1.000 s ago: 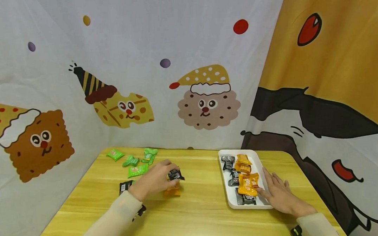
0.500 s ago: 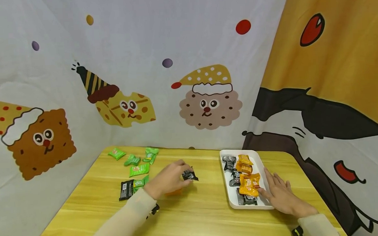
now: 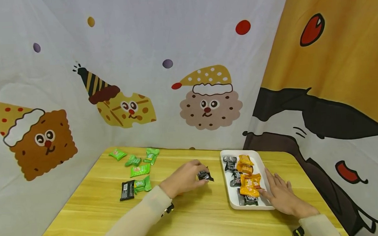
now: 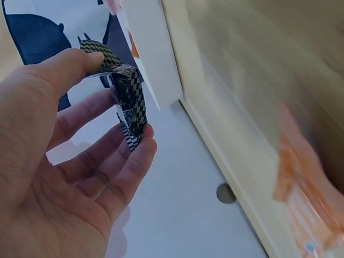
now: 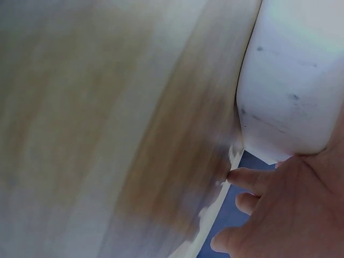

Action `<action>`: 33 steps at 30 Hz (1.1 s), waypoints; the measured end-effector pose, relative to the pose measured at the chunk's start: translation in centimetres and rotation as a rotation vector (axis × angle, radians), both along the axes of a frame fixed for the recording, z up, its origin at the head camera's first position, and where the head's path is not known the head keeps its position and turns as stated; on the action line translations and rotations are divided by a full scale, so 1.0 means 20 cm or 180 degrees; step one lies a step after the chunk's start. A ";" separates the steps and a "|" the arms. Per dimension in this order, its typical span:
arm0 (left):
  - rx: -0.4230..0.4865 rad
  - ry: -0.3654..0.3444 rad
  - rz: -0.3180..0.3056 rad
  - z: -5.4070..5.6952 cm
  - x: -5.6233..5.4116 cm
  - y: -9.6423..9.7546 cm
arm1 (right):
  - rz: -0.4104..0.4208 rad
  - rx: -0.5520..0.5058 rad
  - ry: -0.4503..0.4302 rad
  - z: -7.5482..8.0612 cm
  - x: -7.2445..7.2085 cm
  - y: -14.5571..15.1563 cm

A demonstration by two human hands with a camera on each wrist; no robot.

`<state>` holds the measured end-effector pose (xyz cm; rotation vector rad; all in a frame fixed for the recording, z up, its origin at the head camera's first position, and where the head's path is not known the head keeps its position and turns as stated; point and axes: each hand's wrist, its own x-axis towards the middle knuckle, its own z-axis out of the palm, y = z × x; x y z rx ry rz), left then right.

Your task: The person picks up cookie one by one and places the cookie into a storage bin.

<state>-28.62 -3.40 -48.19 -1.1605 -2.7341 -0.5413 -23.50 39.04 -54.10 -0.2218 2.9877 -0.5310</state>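
My left hand (image 3: 183, 178) pinches a black wrapped candy (image 3: 205, 175) between thumb and fingers, above the table left of the white tray (image 3: 257, 161). In the left wrist view, the candy's checkered black wrapper (image 4: 138, 97) shows between the thumb and fingertips. My right hand (image 3: 282, 196) lies against the tray's right side with its fingers extended and the thumb over the rim. Within the tray, black candies (image 3: 235, 179) line the left and orange candies (image 3: 250, 184) the right. An orange candy (image 4: 306, 215) lies on the table below my left hand, mostly hidden in the head view.
Several green candies (image 3: 140, 170) lie at the table's back left, with a black candy (image 3: 127, 190) beside one of them. A printed cloth (image 3: 164, 129) hangs behind the wooden table (image 3: 193, 223).
My left hand has carried the black candy rightward toward the tray, uncovering the black and green candies on the left. The right hand has stayed at the tray.
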 end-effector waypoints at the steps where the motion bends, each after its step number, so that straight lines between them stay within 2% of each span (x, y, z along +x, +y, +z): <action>1: -0.0002 0.0014 -0.0016 0.00 0.00 0.02 | 0.0002 0.0000 -0.0002 0.00 0.00 0.00; 12: -0.0116 0.0032 -0.0035 0.01 -0.01 0.22 | -0.0020 0.0046 -0.0099 -0.01 0.00 0.01; 24: -0.0376 0.0292 -0.0009 0.00 -0.05 0.40 | 0.0005 0.0089 0.0115 -0.01 0.00 0.00; 33: -0.0524 0.0291 0.0070 0.00 -0.06 0.51 | -0.0004 0.0064 0.0193 0.00 0.01 0.00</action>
